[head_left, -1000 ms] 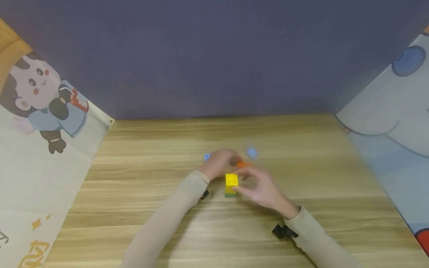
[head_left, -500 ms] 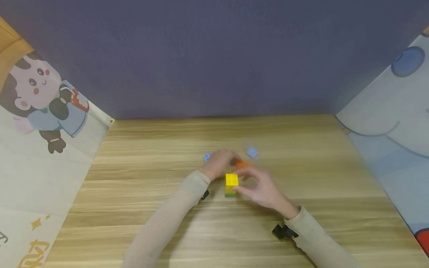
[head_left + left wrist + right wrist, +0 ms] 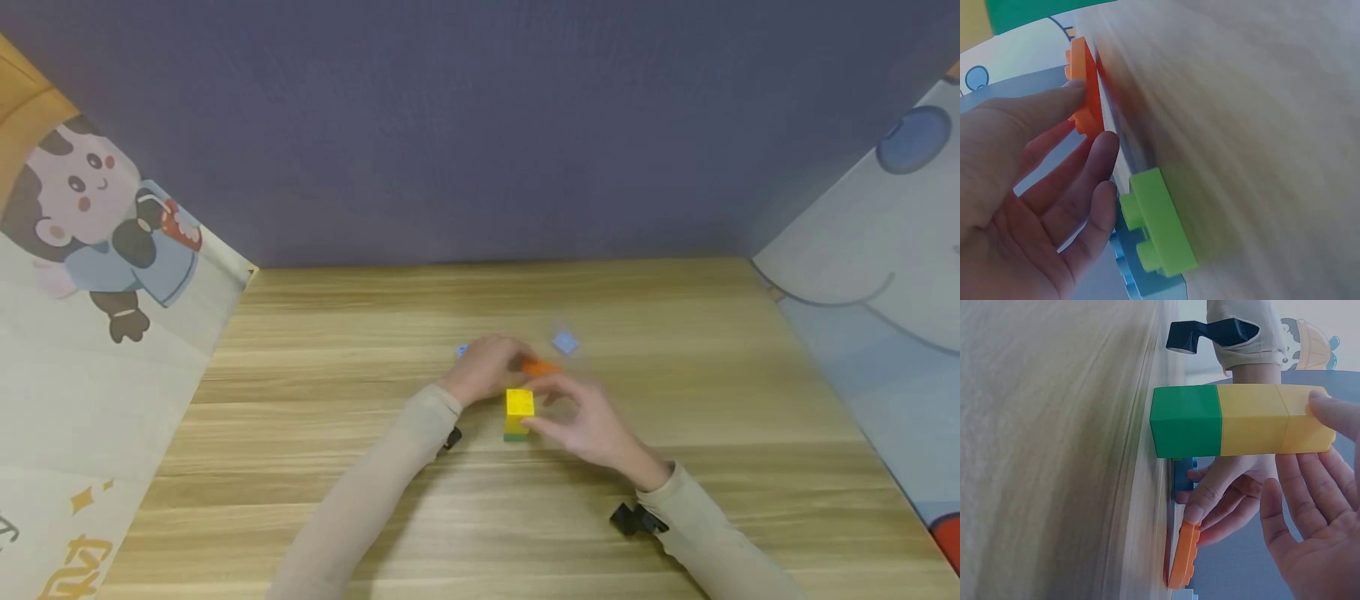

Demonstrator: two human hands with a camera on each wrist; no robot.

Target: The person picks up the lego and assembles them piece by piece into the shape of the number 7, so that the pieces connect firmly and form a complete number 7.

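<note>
Thumb and fingers of my left hand point(image 3: 486, 367) pinch an orange building brick point(image 3: 1090, 87), held low at the wood-grain surface and tilted in the right wrist view. My right hand point(image 3: 592, 423) holds a small upright tower, its thumb on the top yellow brick point(image 3: 1307, 419) and its fingertips at the opposite side. Below that brick come a second yellow brick point(image 3: 1252, 419) and a green brick point(image 3: 1186, 420) at the bottom. Near the left hand's little finger lie a lime green brick point(image 3: 1163, 222) and a blue brick point(image 3: 1157, 286). In the head view the left hand covers the lime one.
A pale blue flat piece point(image 3: 565, 342) lies beyond the hands on the wooden table point(image 3: 337, 333). A dark panel point(image 3: 480, 133) stands along the back edge, and panels with cartoon prints point(image 3: 97, 208) flank both sides. Each wrist carries a black camera mount point(image 3: 636, 520).
My left hand has shifted slightly left with the orange brick and now covers more of the blue brick in the head view. The right hand and the tower stay nearly still.
</note>
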